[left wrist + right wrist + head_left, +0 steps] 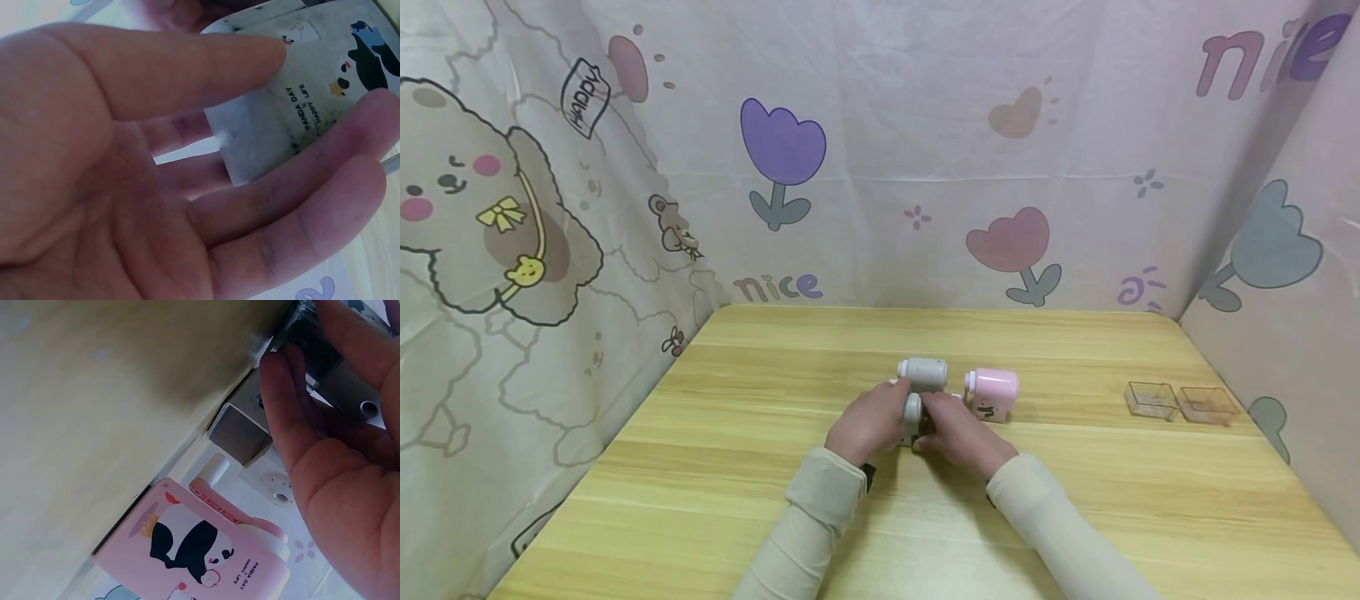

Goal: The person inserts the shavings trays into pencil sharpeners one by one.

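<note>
A pale grey crank pencil sharpener (912, 410) with a panda print stands between both hands. My left hand (868, 421) holds it, thumb across the printed face (300, 94) and some fingers behind. At its other side, my right hand (962, 433) pinches the dark see-through drawer (319, 347) between thumb and fingers; part of it is hidden by them. A round pencil hole shows beside that drawer in the right wrist view. Just behind stands another grey sharpener (925, 372), its drawer slot (240, 434) open.
To the right of the hands stands a pink sharpener (994, 393) with a panda print and a white-tipped crank. Farther right, two clear boxes, one greyish (1152, 402) and one orange-tinted (1208, 407), lie on the wooden table (760, 383). Printed cloth (880, 150) hangs behind and at both sides.
</note>
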{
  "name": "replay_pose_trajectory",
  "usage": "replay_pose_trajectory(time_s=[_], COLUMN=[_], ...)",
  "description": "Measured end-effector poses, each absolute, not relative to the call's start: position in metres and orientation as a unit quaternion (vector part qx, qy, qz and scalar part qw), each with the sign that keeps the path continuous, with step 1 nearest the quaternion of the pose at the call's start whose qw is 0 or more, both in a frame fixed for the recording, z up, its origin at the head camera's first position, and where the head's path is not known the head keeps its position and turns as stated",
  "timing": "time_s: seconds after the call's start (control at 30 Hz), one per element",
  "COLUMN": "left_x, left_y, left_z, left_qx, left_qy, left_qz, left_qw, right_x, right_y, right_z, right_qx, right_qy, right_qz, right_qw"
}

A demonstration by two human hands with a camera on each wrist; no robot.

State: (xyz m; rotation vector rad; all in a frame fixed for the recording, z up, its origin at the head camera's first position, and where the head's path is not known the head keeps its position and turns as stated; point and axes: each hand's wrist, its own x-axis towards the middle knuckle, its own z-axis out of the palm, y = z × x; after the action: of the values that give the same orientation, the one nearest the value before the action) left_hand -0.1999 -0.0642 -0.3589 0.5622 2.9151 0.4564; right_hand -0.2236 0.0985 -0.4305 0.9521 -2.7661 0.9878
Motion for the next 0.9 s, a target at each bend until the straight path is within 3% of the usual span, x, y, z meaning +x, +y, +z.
replay_pose_trajectory(time_s=[0.9], left_x=[-0.1988], left_y=[-0.0635], left_z=[-0.36], left_qx=[0.195], left_qy=[0.969], left_qz=[0.14], left_qw=[0.055], right_x=[-0.2229], right_y=[0.0969], right_z=[-0.4303], right_qx=[0.301], right_qy=[-0.9], right_qz=[0.315], right_qw=[0.032])
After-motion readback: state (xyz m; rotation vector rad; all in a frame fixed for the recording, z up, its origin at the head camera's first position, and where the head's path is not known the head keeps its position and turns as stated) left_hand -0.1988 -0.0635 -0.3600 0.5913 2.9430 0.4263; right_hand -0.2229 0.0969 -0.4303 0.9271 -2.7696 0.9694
